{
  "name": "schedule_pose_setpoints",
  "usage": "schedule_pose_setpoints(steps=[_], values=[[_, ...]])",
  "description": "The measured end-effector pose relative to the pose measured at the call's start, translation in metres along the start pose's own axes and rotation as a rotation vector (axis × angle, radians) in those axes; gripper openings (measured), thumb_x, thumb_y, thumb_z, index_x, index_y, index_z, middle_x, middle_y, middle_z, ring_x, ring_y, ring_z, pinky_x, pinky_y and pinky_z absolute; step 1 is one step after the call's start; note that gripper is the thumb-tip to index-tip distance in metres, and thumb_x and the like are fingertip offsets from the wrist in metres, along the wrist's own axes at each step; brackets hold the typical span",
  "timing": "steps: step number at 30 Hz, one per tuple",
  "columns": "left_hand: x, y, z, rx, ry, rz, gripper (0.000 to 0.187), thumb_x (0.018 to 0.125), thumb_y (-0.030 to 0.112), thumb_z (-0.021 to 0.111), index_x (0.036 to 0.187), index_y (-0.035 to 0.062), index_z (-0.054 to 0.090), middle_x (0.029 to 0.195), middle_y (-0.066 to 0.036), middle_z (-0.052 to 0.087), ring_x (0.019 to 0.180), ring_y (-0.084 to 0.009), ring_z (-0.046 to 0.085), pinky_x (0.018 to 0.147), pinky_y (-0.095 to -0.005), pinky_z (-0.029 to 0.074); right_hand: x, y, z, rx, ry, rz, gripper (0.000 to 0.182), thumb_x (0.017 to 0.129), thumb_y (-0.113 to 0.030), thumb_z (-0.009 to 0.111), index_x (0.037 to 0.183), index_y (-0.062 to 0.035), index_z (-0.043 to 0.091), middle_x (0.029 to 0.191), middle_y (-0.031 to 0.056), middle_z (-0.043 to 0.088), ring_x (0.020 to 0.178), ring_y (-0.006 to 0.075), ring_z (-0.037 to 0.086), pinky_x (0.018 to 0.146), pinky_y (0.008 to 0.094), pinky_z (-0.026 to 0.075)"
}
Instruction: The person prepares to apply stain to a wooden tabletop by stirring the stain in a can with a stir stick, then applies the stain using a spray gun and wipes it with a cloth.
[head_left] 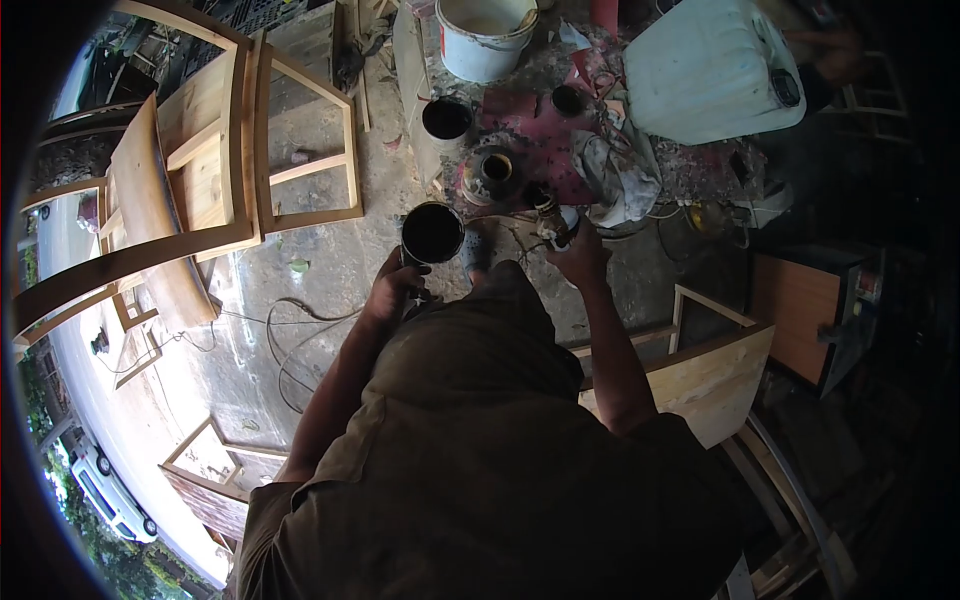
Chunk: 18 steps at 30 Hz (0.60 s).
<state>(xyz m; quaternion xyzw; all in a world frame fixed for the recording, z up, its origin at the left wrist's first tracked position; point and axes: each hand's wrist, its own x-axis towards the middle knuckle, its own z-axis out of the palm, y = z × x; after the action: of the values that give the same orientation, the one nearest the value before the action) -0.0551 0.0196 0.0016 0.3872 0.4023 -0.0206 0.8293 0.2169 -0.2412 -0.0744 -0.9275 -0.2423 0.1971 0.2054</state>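
Note:
My left hand (393, 290) is closed around a round metal cup (432, 234) with a dark inside, its open mouth facing up. My right hand (582, 258) grips what looks like a spray gun (548, 216), with metal fittings at its upper end; part of it is hidden by the fingers. Just beyond both hands stands a stained, narrow-necked container (493, 174). Behind it are a pot of dark liquid (446, 120) and a smaller dark pot (568, 100). A crumpled, stained rag (612, 175) lies close to my right hand.
A white bucket (484, 50) and a large plastic jerrycan (705, 75) stand at the back. Wooden frames (240, 150) fill the left, and a wooden panel (700, 385) is at my right. A hose (275, 350) loops over the floor. Another person's arm (835, 55) shows at upper right.

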Motion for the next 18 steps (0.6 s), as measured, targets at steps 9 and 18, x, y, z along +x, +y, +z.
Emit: schedule_pose_setpoints(steps=[9, 18], values=[[0.002, -0.003, 0.003, -0.058, 0.030, 0.078, 0.058, 0.074, 0.008, 0.057, 0.131, -0.0009, 0.049, 0.099, -0.014, 0.057, 0.078, -0.0274, 0.068, 0.072, -0.0402, 0.055, 0.009, -0.012, -0.021, 0.583, 0.183, -0.138, 0.098, 0.063, -0.021, 0.095, 0.141, 0.0005, 0.042, 0.125, 0.0205, 0.066, 0.118, 0.0329, 0.067, 0.099, 0.0429, 0.054], [-0.009, 0.001, 0.003, -0.040, 0.011, 0.106, 0.059, 0.074, 0.010, 0.058, 0.131, -0.0028, 0.048, 0.095, -0.017, 0.064, 0.079, -0.0296, 0.068, 0.074, -0.0395, 0.055, 0.092, -0.067, -0.045, 0.501, 0.379, -0.139, 0.112, 0.058, -0.026, 0.100, 0.146, 0.0032, 0.037, 0.135, 0.0239, 0.058, 0.126, 0.0373, 0.059, 0.108, 0.0465, 0.047]])
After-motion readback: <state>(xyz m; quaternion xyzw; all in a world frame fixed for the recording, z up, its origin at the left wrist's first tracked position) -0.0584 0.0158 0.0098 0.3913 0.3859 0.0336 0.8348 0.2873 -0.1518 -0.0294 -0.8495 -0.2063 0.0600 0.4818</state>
